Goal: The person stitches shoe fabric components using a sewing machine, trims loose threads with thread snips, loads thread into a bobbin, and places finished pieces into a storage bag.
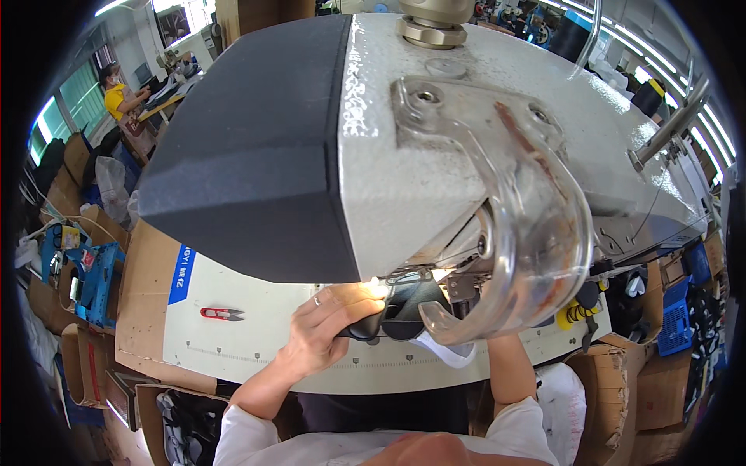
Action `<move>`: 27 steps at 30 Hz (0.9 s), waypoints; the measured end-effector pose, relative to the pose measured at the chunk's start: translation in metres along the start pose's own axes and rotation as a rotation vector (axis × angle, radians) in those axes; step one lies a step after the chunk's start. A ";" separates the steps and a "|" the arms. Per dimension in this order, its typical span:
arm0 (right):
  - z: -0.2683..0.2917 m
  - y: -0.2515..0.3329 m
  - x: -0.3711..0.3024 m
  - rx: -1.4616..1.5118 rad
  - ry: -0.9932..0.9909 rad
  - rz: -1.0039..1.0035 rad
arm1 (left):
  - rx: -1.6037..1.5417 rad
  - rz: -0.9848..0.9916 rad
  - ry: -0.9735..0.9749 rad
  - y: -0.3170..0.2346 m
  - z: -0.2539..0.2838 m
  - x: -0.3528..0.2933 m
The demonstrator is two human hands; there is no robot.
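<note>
A black shoe upper with a white edge [452,351] lies under the head of a sewing machine [420,186]. My left hand [330,314], with a ring on one finger, is closed on the left side of the upper, close to the lit needle area. My right forearm comes in from below, but the machine's clear plastic guard [509,233] and head hide the right hand, so its fingers do not show. Red-handled thread snips [222,314] lie on the pale machine table [256,334], left of my left hand.
A ruler scale runs along the table's front edge. Cardboard boxes [606,388] stand at both sides, one at lower left holding dark pieces. Blue crates [674,318] are at the right, a blue rack [93,272] at the left. Another person [124,101] works at the far left.
</note>
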State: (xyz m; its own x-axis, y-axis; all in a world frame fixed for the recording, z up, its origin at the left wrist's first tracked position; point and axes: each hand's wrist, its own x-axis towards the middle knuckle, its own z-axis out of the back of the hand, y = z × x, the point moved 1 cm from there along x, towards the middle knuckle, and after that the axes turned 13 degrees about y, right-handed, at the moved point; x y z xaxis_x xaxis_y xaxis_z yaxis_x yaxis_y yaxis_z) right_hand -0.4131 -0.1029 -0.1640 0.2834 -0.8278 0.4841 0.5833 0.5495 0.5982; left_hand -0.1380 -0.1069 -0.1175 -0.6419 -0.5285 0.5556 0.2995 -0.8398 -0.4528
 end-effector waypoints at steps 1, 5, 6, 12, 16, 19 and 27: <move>-0.002 -0.003 -0.008 -0.013 0.000 0.013 | 0.011 0.005 0.004 0.001 -0.001 -0.002; -0.006 -0.018 -0.020 -0.065 0.008 0.072 | 0.009 0.082 0.055 0.005 -0.004 -0.007; -0.004 -0.022 -0.024 -0.087 0.011 0.082 | -0.053 0.100 0.044 0.006 -0.004 -0.004; -0.006 -0.029 -0.020 -0.240 0.021 0.124 | -0.178 0.180 0.083 0.016 -0.008 -0.003; -0.013 -0.026 -0.011 -0.362 0.023 0.115 | 0.002 0.035 0.006 0.007 0.003 0.004; -0.017 -0.026 0.001 -0.455 0.034 0.124 | 0.068 -0.020 -0.003 0.007 0.008 0.007; -0.010 0.003 0.014 -0.461 -0.048 0.110 | -0.040 0.193 -0.064 -0.010 0.016 0.021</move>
State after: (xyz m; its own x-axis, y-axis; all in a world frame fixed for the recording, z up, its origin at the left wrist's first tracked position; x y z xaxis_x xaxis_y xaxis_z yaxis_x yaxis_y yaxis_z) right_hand -0.4000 -0.1140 -0.1624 0.3327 -0.7556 0.5642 0.8320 0.5168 0.2015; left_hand -0.1430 -0.1115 -0.0905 -0.5284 -0.6873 0.4984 0.3841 -0.7170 -0.5817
